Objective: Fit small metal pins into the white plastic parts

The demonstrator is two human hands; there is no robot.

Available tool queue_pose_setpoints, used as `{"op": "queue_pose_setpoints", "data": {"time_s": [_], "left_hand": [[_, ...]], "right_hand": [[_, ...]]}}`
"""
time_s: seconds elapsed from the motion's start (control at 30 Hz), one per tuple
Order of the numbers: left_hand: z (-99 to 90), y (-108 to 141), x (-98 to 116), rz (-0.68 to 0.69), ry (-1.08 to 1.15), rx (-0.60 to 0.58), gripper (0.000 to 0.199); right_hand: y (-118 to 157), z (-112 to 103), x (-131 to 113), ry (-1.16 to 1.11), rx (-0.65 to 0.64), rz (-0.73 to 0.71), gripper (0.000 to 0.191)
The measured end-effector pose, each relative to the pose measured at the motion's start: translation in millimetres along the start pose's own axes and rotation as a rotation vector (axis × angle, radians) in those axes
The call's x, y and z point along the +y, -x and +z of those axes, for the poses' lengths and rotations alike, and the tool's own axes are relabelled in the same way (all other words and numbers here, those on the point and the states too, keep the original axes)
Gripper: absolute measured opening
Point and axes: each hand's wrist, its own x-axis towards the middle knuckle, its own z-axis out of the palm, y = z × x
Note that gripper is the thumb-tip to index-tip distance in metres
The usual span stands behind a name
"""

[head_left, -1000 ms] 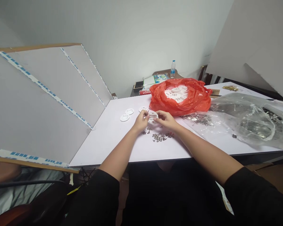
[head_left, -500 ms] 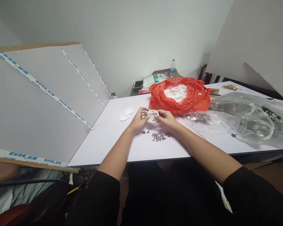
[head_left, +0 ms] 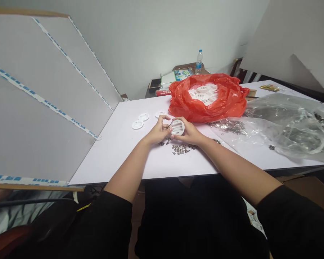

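My right hand [head_left: 189, 132] is closed round the edge of a round white plastic piece [head_left: 177, 127] with slots, held above the table. My left hand [head_left: 158, 132] pinches a thin dark stick-like item [head_left: 169, 125], its end close to the white piece's left edge. Below the hands lies a pile of small metal parts [head_left: 180, 149], partly hidden by my right hand. Several white discs [head_left: 137, 125] lie flat to the left, one of them just behind my left hand.
A red plastic bag [head_left: 175, 104] full of white pieces stands behind my hands. Clear bags [head_left: 280, 133] with metal parts lie to the right. A grey partition [head_left: 56, 108] borders the table's left side. A water bottle [head_left: 199, 63] stands at the back.
The view has shifted. The white piece is turned and tilted in my right hand. Another white disc now shows behind my left hand, and a dark round item beside my right wrist.
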Motion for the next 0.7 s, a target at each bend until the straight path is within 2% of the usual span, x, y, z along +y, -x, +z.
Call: {"op": "queue_pose_setpoints", "data": {"time_s": [0.1, 0.2, 0.33, 0.47, 0.7], "left_hand": [[-4.1, 3.2, 1.7, -0.029, -0.086, -0.016, 0.048], [-11.7, 4.7, 1.7, -0.016, -0.213, -0.015, 0.035], [-22.1, 2.8, -0.9, 0.130, -0.473, 0.062, 0.010], [-25.7, 1.2, -4.2, 0.225, -0.662, 0.050, 0.016], [-23.6, -0.4, -12.4, 0.267, -0.668, 0.017, 0.018]], "right_hand": [[2.0, -0.8, -0.2, 0.064, 0.027, -0.008, 0.066], [3.4, -2.2, 0.9, 0.119, -0.018, 0.036, 0.064], [4.2, -5.3, 3.7, 0.206, -0.077, 0.048, 0.066], [4.0, -7.5, 6.3, 0.272, -0.110, 0.064, 0.061], [4.3, -7.7, 9.0, 0.303, -0.157, 0.044, 0.053]]}}
